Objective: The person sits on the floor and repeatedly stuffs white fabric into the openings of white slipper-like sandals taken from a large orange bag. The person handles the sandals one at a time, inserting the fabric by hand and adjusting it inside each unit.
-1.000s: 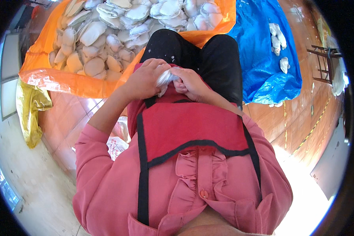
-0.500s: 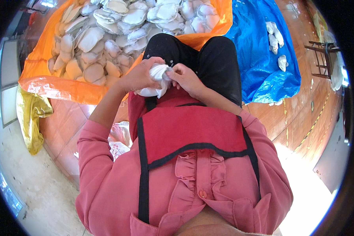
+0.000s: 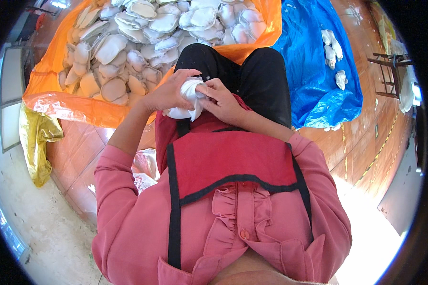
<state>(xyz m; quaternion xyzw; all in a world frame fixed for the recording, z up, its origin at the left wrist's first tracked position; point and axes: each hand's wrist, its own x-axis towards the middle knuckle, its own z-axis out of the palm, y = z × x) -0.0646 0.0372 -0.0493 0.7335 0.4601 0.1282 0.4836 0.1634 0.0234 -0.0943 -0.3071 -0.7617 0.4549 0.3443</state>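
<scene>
Above my lap, my left hand [image 3: 169,94] is wrapped round a bunched white cloth piece [image 3: 191,89], and a loose white fold hangs below the palm. My right hand [image 3: 219,102] pinches the right side of the same piece, its fingers bent at the gathered edge. What the right fingertips do inside the folds is hidden. Beyond my knees, on the left, lies a large heap of flat, rounded white cloth pieces [image 3: 111,47] with fuzzy edges. Several narrower white pieces [image 3: 335,47] lie off to the right.
The heap rests on an orange plastic sheet [image 3: 76,109]; a blue sheet [image 3: 309,90] lies to the right of my legs. A yellow bag [image 3: 35,142] is at the far left, a dark stool [image 3: 390,73] at the far right. Beside my left arm is a pink and white plastic bag [image 3: 145,166].
My right hand has turned and shifted slightly down, its fingers now more bent against the cloth. The cloth piece has twisted a little in my left hand, which stays in place.
</scene>
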